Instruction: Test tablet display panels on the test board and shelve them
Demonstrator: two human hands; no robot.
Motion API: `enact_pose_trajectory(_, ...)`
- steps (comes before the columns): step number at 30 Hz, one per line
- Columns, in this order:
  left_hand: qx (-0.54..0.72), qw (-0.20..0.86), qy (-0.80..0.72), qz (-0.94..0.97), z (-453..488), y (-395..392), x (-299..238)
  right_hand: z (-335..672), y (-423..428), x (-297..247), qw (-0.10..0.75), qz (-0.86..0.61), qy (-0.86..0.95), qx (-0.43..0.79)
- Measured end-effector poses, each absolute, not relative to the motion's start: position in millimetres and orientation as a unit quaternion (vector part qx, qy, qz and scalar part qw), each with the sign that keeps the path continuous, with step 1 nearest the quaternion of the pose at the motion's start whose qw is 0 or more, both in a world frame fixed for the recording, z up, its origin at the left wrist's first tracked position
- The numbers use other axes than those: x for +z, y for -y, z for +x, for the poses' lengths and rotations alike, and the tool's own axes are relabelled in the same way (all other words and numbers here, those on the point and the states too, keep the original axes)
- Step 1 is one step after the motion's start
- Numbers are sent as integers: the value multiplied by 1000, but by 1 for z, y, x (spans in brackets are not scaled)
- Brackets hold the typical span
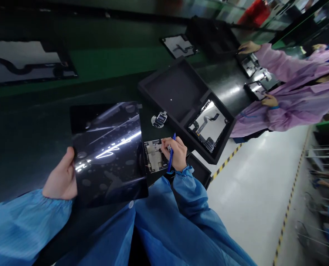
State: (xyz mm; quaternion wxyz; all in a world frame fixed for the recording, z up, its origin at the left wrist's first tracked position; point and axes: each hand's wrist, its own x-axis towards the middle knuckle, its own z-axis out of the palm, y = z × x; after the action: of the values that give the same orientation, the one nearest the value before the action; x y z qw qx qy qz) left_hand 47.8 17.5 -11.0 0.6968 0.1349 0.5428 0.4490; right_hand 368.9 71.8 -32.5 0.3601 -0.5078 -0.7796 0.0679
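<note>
My left hand grips the edge of a large glossy black tablet panel, which it holds up tilted over the bench. My right hand is closed around a blue pen, with the pen's lower end hidden by my fingers. That hand rests on a small circuit board with a metal shield, partly tucked beside the black panel. A small metal part lies on the dark bench just above the board. A black foam tray stands beyond them, holding a tablet unit with a flex cable.
Across the bench, two co-workers in pink smocks handle small devices, and a further black tray and a white-backed panel sit near them. Beyond the bench lies a white floor with yellow-and-black tape.
</note>
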Motion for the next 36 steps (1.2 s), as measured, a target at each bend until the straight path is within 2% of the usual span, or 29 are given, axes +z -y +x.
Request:
enact_pose_trajectory(8, 445, 704, -534, 147, 48, -17, -13, 369, -72, -33, 334, -517, 783, 89)
enact_pose_trajectory(13, 461, 698, -528, 144, 57, -20, -1, 368, -71, -32, 356, -500, 785, 83)
enact_pose_trajectory(20, 451, 712, -534, -65, 63, -24, 18, 366, -71, -29, 371, -477, 793, 77)
enact_pose_trajectory(25, 456, 704, -536, -92, 65, -28, 25, 365, -73, -29, 373, -480, 789, 85)
enact_pose_trajectory(30, 473, 714, -509, -85, 69, -25, 26, 356, -67, -22, 462, -551, 693, 51)
enact_pose_trajectory(33, 476, 720, -495, -100, 73, -22, 30, 336, -54, -7, 492, -559, 641, 183)
enact_pose_trajectory(36, 484, 722, -483, -104, 74, -16, 29, 312, -40, 10, 433, -491, 665, 361)
